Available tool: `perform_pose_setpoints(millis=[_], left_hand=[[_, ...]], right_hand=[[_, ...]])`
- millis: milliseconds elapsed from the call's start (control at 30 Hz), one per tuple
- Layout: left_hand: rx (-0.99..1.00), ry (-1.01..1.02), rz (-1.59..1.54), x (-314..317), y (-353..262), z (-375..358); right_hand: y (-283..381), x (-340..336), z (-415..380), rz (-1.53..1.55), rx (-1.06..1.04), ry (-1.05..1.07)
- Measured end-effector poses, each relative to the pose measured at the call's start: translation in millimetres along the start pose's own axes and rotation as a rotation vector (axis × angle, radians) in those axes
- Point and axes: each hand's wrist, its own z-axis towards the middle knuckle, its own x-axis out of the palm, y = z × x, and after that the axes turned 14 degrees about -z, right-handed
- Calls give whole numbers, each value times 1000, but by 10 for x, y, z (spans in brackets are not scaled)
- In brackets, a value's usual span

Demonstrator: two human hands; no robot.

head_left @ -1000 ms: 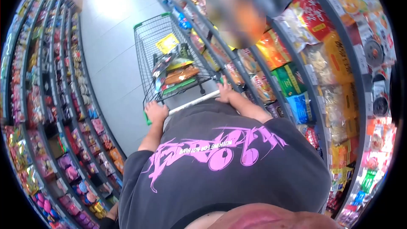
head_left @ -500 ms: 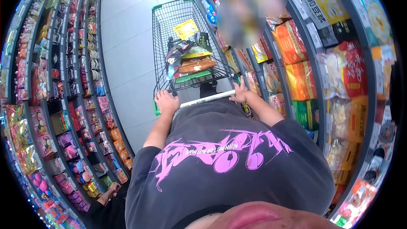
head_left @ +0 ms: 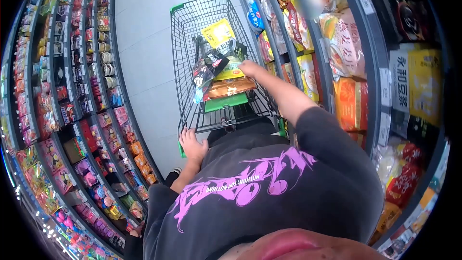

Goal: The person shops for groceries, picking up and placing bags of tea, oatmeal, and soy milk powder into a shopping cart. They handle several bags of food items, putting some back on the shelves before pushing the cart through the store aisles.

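Note:
My left hand (head_left: 193, 145) rests at the left end of the shopping cart's push bar, its fingers spread and the thumb apart; the bar itself is hidden. My right hand (head_left: 249, 69) reaches over the right side of the cart (head_left: 185, 58), fingers curled at the edge of a yellow-green package (head_left: 232, 71). Around it in the basket lie a yellow-and-white bag (head_left: 219, 33), a black package (head_left: 215, 62) and a brown package (head_left: 230, 88). A green panel (head_left: 226, 102) is nearer to me.
Snack shelves (head_left: 67, 130) line the left side, and shelves with large bags (head_left: 344, 43) stand close on the right. Grey floor tiles (head_left: 144, 43) run beside the cart. Part of another person in dark clothing (head_left: 134, 248) shows at the lower left.
My right hand has left the push bar and moved forward into the basket. The yellow-and-white and black packages lie differently. The right shelves have shifted in view.

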Motion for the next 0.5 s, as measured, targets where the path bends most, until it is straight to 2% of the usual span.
perform_pose_setpoints(millis=[67, 100, 200, 233, 267, 333, 400, 433, 500], left_hand=[[-28, 0, -10, -15, -82, 83], [-25, -5, -18, -20, -110, 117], [-38, -3, -25, -48, -165, 203], [-34, 7, -28, -67, -175, 227], [-18, 8, -25, -88, -177, 255], [-35, 41, 2, -122, -156, 283], [-44, 39, -3, -125, -109, 291], [-51, 36, -7, -126, -77, 287], [-59, 35, -3, -115, -10, 295]], right_hand=[[57, 207, 384, 47, 163, -207], [41, 295, 625, 72, 247, -126], [249, 547, 699, 42, 381, -484], [221, 626, 827, 148, 388, -531], [318, 508, 749, 247, 421, -474], [276, 546, 906, 303, 462, -519], [556, 224, 579, 417, 478, -388], [385, 462, 788, 279, 454, -467], [299, 563, 933, 43, 200, -566]])
